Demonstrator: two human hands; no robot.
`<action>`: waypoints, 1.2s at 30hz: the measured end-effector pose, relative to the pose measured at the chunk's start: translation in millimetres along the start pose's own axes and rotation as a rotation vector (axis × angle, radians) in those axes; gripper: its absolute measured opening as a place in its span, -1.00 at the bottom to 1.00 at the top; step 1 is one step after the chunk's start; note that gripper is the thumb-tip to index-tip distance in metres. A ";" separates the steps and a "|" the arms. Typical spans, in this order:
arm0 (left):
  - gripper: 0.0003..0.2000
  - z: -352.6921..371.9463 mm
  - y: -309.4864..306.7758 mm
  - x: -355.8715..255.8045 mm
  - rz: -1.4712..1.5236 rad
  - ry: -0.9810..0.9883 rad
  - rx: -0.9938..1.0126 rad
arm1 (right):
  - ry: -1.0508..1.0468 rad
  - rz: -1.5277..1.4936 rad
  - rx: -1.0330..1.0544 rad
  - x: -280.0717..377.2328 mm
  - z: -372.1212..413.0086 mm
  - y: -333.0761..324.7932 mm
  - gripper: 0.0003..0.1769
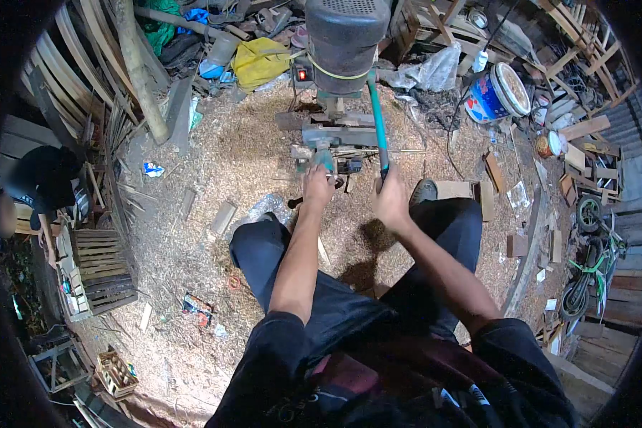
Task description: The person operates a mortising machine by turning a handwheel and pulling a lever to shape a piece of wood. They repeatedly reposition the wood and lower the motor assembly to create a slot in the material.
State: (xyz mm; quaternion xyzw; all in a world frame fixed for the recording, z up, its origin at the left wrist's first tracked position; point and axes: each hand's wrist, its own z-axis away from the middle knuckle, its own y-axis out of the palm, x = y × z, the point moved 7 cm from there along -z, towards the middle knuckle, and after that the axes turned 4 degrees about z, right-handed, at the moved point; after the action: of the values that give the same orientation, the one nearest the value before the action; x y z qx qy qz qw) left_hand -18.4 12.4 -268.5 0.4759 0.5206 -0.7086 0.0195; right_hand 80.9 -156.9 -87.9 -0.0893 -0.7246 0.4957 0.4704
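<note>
A drill press (346, 50) stands in front of me, its lit red switch (302, 74) on the left side. My right hand (392, 200) is closed round the dark grip at the lower end of the long teal feed lever (378, 118). Below the drill head sits a metal vise (341, 135) with bars and rods about it. My left hand (319, 187) is closed over a teal metal part (323, 155) at the front of the vise. Its fingertips are partly hidden, and I cannot make out a workpiece.
Wood shavings cover the floor. A paint bucket (499, 94) and wood blocks (517, 246) lie to the right, near a small green motorbike (588, 267). On the left are a slatted crate (103, 267), leaning boards (60, 68) and another person (43, 182).
</note>
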 end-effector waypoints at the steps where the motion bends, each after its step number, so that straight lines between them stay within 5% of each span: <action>1: -0.71 1.4 -8.2 -6.8 0.025 -0.002 0.002 | -0.093 0.014 -0.057 -12.8 1.6 18.1 -0.55; 5: -0.73 7.2 -24.9 -24.5 0.078 0.015 -0.029 | -0.106 0.033 -0.208 -68.3 2.5 86.8 -0.66; 11: -0.78 11.0 -19.6 -17.5 0.143 0.025 -0.088 | 0.099 -0.056 -0.125 -117.9 -9.9 161.8 -0.55; 20: -0.76 12.0 -20.7 -19.9 0.148 0.014 -0.053 | 0.044 -0.172 -0.133 -140.1 -20.5 190.9 -0.46; 24: -0.75 17.0 -26.1 -21.8 0.157 0.052 -0.071 | -0.002 -0.210 -0.176 -111.6 -11.1 154.0 -0.57; 30: -0.71 30.8 -28.0 -24.3 0.117 0.178 -0.161 | -0.410 -0.179 -0.437 -10.1 15.9 8.8 -0.66; 32: -0.69 27.6 -23.5 -18.0 0.137 0.167 -0.126 | -0.487 -0.195 -0.270 11.3 2.0 -30.4 -0.65; 35: -0.54 13.7 1.1 15.5 0.216 0.169 0.052 | -0.331 -0.411 0.017 65.1 -22.2 -112.7 -0.68; 36: -0.51 14.7 1.0 17.0 0.199 0.173 0.069 | -0.464 -0.504 -0.188 92.3 -34.6 -148.0 -0.67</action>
State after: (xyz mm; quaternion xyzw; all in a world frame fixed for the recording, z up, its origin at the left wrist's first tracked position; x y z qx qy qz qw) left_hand -36.8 8.7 -280.9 0.5848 0.4458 -0.6771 0.0282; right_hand 107.4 -152.9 87.9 0.1642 -0.8538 0.3025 0.3906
